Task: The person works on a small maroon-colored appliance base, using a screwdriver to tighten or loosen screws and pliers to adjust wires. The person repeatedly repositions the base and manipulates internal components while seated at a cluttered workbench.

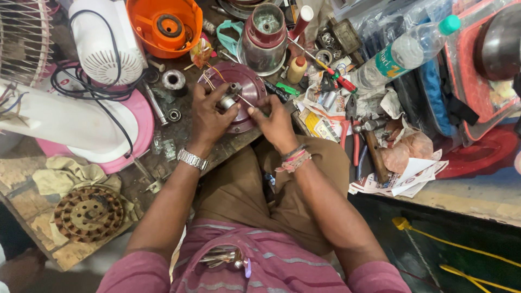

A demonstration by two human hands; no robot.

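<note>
Right now your left hand (210, 115) is wrapped around a small silver motor part (228, 101) that sits in the middle of a round dark red base (245, 81). Your left grip is closed on that part, likely to keep it from turning or sliding. Your right hand (277, 126) comes in from the other side of the red base. Its fingers are pinched shut on a thin metal rod (245, 100), maybe a small tool, though it is too thin to tell which kind. The rod lies slanted, with its far tip at the silver part and its near end in your fingertips, so its long line runs from the middle of the red base out toward your right hand. The red base lies flat on the counter (179, 130), with its open side up, right at the counter's edge above your lap, so both hands can reach it. Thin copper wires (209, 78) stick up from the red base on its far left side. Just behind the red base stands a steel jar (264, 40). Left of the red base lies a white and pink fan (81, 108) on its side. To the right of the red base are red-handled pliers (351, 127) among scraps of paper.
</note>
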